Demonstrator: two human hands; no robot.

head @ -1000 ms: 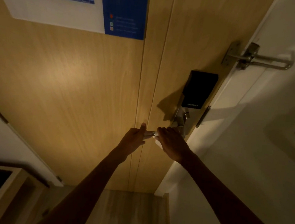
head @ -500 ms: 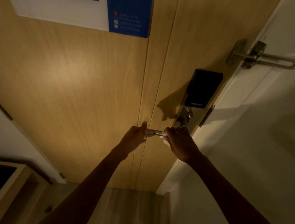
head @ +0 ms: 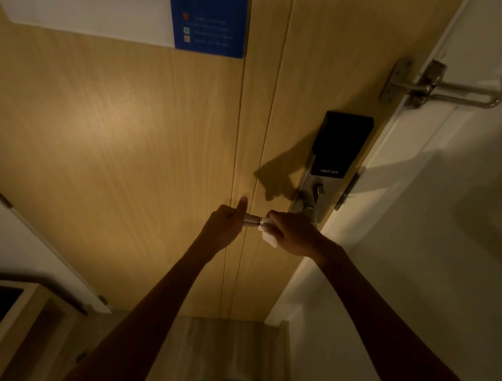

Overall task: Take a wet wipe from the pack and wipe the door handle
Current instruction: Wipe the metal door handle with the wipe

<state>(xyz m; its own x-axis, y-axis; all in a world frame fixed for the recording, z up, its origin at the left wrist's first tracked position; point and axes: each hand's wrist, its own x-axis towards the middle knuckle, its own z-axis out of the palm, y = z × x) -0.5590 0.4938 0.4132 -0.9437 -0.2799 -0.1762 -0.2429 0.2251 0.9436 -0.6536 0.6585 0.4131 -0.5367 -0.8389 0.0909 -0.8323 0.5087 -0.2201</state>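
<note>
Hiding most of the door handle (head: 255, 220), the right hand (head: 296, 234) clenches a wet wipe (head: 268, 237); the left hand (head: 224, 224) pinches its tip.

Right hand (head: 296, 234): wipe (head: 269, 237) wrapped on handle (head: 254, 220), frame centre | left hand (head: 226, 226): gripping handle tip, thumb up | lock (head: 342, 145): black, upper right | door (head: 127, 138): wood

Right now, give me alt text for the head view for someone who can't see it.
The right hand presses a white wet wipe around the metal door handle, whose free end the left hand grips. Above sits a black smart lock on the wooden door.
</note>
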